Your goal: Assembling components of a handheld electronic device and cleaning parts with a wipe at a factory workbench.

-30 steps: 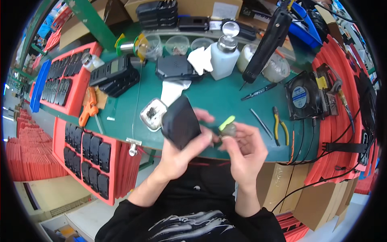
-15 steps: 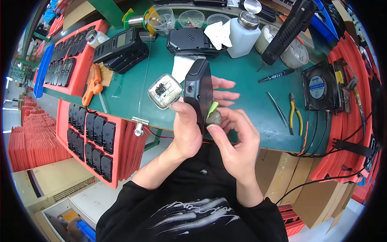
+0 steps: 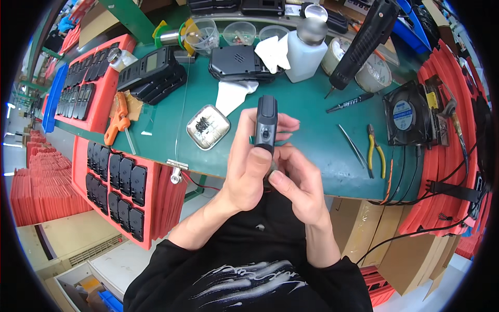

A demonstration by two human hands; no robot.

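My left hand [image 3: 254,166] grips a black handheld device casing [image 3: 266,123], held edge-on and upright above the front edge of the green bench [image 3: 322,151]. My right hand [image 3: 299,184] is curled just below and to the right of the casing, fingers touching its lower end. Whatever the right fingers pinch is hidden behind the left thumb. A small square metal tin [image 3: 208,126] with dark small parts lies on the bench left of the casing.
Red trays of black casings [image 3: 117,179] stand at the left. Behind are a black device pile [image 3: 150,70], a white dispenser bottle [image 3: 306,49], a black power screwdriver [image 3: 364,39], a fan [image 3: 408,114], yellow-handled pliers [image 3: 375,151], tweezers [image 3: 351,143] and an orange tool [image 3: 117,119].
The casing has been turned from flat to edge-on and brought closer to me. The yellow-green piece seen earlier at my right fingers is out of sight now.
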